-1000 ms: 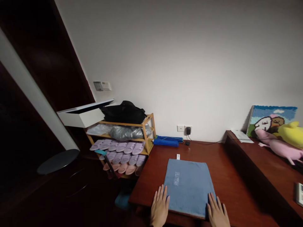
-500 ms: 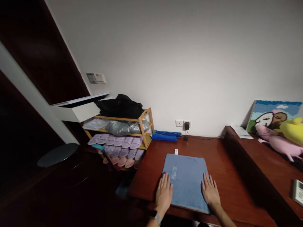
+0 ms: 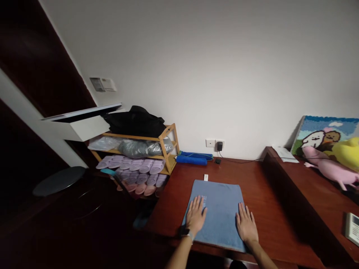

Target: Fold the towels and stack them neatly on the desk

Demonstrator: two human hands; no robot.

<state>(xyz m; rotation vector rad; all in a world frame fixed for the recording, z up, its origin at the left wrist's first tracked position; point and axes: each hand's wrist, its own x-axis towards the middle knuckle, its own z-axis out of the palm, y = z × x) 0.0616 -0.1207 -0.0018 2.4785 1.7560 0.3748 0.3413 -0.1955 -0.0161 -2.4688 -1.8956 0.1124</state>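
**A:** What do we have in hand right now?

**B:** A blue towel point(image 3: 221, 209), folded or laid out flat on the desk point(image 3: 269, 194). Our left hand point(image 3: 195, 216) lies palm down on its left half, and our right hand point(image 3: 246, 226) sits at its right edge. Neither hand has lifted any of the cloth.

**A:** And our fingers?

**B:** Spread apart on both hands, pointing away from us. They aren't together and aren't clamped on anything, and no fold of towel is pinched between them.

**A:** So where does the towel lie, going by those fingers?

**B:** Right under them and between the two hands, with its near edge behind our palms, close to the desk's front edge. Pale lettering point(image 3: 204, 201) sits just past the left fingertips. Past the towel's far edge, beyond both sets of fingertips, there's a small white tag point(image 3: 206, 177).

**A:** What's within reach beyond that?

**B:** Further out past our fingertips are two blue rolls point(image 3: 191, 160) against the wall. Well to the left of the left fingers stands a wooden rack point(image 3: 168, 149) of slippers point(image 3: 140, 168). Well to the right of the right fingers, a pink plush point(image 3: 331, 170) lies on a raised shelf.

**A:** Anything on the wrists?

**B:** A wristband point(image 3: 190, 236) on the left.
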